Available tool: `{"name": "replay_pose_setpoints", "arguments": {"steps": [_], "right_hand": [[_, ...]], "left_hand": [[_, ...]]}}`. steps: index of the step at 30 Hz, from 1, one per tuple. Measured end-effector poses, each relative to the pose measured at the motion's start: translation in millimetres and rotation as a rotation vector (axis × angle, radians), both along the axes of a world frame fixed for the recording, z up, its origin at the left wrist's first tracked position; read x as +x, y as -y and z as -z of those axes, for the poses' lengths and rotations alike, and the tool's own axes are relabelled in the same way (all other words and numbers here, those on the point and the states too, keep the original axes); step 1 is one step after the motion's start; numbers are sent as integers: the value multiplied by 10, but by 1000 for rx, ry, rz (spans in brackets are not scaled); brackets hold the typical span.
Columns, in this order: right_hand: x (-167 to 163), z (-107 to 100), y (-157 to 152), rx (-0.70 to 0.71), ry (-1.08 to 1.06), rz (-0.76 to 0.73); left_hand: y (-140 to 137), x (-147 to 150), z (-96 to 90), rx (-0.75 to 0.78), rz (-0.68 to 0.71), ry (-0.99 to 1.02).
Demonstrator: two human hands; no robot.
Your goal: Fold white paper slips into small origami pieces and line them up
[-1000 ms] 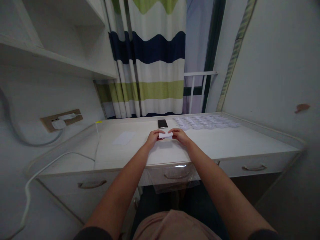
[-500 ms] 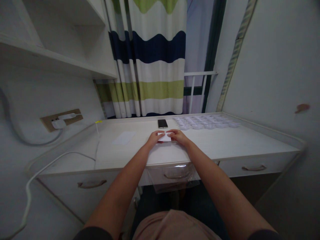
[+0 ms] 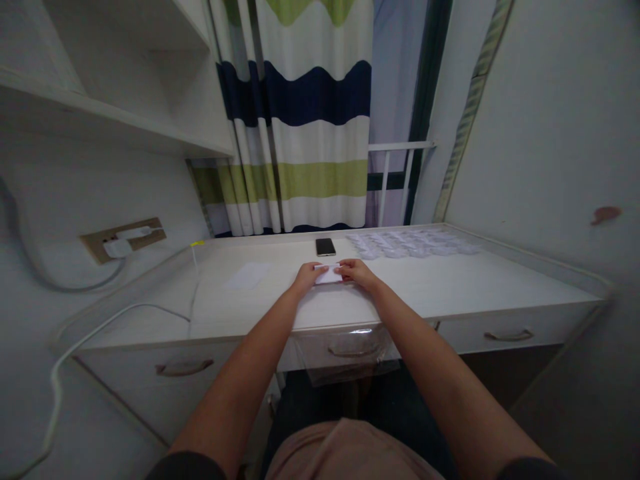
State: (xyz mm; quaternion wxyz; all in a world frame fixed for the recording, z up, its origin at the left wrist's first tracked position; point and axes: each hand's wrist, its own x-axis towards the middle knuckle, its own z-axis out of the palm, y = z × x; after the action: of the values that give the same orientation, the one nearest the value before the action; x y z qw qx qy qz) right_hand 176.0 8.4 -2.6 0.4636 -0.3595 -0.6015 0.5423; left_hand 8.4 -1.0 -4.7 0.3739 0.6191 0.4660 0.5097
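Note:
A small piece of white folded paper (image 3: pixel 329 275) is held between my two hands just above the white desk (image 3: pixel 330 308). My left hand (image 3: pixel 306 276) grips its left end, with the thumb on top. On the right end, my right hand (image 3: pixel 358 273) is closed the same way, thumb lying over the paper. The fingers beneath the paper are mostly hidden. Just beyond my hands lies a black phone (image 3: pixel 325 247), flat on the desk.
Rows of small white folded pieces (image 3: pixel 410 243) lie at the back right of the desk. Flat white sheets (image 3: pixel 249 275) rest to the left. A clear plastic sheet (image 3: pixel 345 360) hangs over the front edge. A white cable (image 3: pixel 125 310) crosses the left side.
Both hands stay in nearly the same place. The thumbs and fingers have shifted slightly on the paper.

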Motion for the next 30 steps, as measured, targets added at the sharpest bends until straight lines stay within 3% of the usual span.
{"name": "replay_pose_setpoints", "arguments": {"steps": [15,30], "right_hand": [[-16,19,-16,-9,25,-27],[21,17,-56,133,27,33]], "left_hand": [[6,0,-22,38,-31,1],[20,11,-10,-11,72,2]]}}
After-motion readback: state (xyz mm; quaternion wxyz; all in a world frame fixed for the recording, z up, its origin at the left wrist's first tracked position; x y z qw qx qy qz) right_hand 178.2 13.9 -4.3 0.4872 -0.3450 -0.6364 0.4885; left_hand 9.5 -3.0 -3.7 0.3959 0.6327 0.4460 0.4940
